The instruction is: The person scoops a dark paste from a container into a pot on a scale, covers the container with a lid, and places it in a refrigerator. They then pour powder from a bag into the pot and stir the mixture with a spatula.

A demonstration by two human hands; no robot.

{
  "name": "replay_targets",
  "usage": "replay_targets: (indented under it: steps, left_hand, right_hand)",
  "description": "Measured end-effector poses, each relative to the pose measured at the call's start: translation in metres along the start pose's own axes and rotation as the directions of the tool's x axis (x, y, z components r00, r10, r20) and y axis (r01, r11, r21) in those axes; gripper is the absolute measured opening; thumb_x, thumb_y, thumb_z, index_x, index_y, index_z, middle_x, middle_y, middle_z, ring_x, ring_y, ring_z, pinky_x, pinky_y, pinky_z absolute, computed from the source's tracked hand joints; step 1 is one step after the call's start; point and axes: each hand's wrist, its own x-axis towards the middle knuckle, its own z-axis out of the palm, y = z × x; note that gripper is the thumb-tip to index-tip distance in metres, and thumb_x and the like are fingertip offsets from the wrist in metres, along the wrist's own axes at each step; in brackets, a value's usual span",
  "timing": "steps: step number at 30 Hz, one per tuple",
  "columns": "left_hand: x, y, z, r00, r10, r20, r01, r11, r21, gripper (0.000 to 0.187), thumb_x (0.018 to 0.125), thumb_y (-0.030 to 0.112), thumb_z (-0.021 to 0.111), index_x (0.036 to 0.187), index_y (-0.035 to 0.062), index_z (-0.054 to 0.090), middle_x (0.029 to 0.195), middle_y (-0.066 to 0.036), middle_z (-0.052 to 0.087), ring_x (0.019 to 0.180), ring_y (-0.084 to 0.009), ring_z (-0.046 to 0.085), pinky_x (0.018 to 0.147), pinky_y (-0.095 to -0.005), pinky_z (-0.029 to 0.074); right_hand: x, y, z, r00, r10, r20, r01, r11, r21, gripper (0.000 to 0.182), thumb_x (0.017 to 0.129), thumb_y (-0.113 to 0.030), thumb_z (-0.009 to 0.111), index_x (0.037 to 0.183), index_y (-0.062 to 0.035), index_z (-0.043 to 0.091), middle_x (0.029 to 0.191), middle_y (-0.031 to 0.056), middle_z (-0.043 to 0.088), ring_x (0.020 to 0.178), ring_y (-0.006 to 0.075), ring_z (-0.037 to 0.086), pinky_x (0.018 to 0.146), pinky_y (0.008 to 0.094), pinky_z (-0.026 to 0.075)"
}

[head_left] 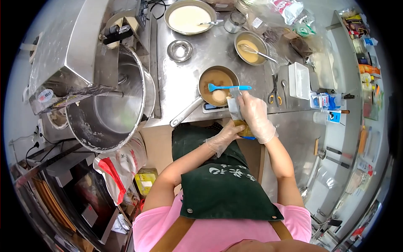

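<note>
Both hands wear clear plastic gloves. My left hand (224, 137) grips the lower part of a small packet (234, 108), pale at the top with gold and blue below. My right hand (255, 114) is closed on the same packet from the right, near its upper end. The packet is tilted over the near right rim of a saucepan (206, 77). In the pan is brown liquid with a pale mound. A blue silicone spatula (224, 87) lies across the pan, its handle end just beyond my right hand. A scale (208, 107) shows partly under the pan.
Farther back are a wide pan of pale batter (184, 17), a small metal bowl (180, 50) and a bowl with a whisk (248, 49). Scissors (274, 93) and a white tray (299, 80) lie to the right. A large mixer bowl (94, 119) stands left.
</note>
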Motion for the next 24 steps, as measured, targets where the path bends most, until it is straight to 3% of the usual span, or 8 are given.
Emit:
replay_targets:
  steps: [9, 24]
  left_hand:
    - [0.002, -0.004, -0.003, 1.0, -0.021, 0.003, 0.022, 0.997, -0.081, 0.055, 0.095, 0.025, 0.064, 0.14, 0.0053, 0.039, 0.133, -0.011, 0.055, 0.124, -0.0254, 0.055, 0.104, -0.0486, 0.046]
    - [0.004, -0.006, -0.005, 1.0, -0.027, 0.009, 0.028, 0.994, -0.104, 0.057, 0.094, 0.022, 0.065, 0.141, 0.0027, 0.038, 0.132, -0.011, 0.056, 0.123, -0.0252, 0.057, 0.103, -0.0467, 0.048]
  right_hand:
    - [0.012, -0.008, 0.0, 0.993, 0.002, 0.119, 0.007, 0.997, -0.075, 0.021, 0.093, -0.023, 0.056, 0.084, -0.0039, 0.06, 0.068, 0.0203, 0.065, 0.066, 0.0405, 0.065, 0.06, 0.0506, 0.051]
    - [0.009, -0.006, 0.002, 0.992, 0.009, 0.123, -0.001, 0.998, -0.064, 0.02, 0.094, -0.021, 0.054, 0.084, -0.0038, 0.057, 0.066, 0.021, 0.064, 0.064, 0.041, 0.065, 0.06, 0.0511, 0.051]
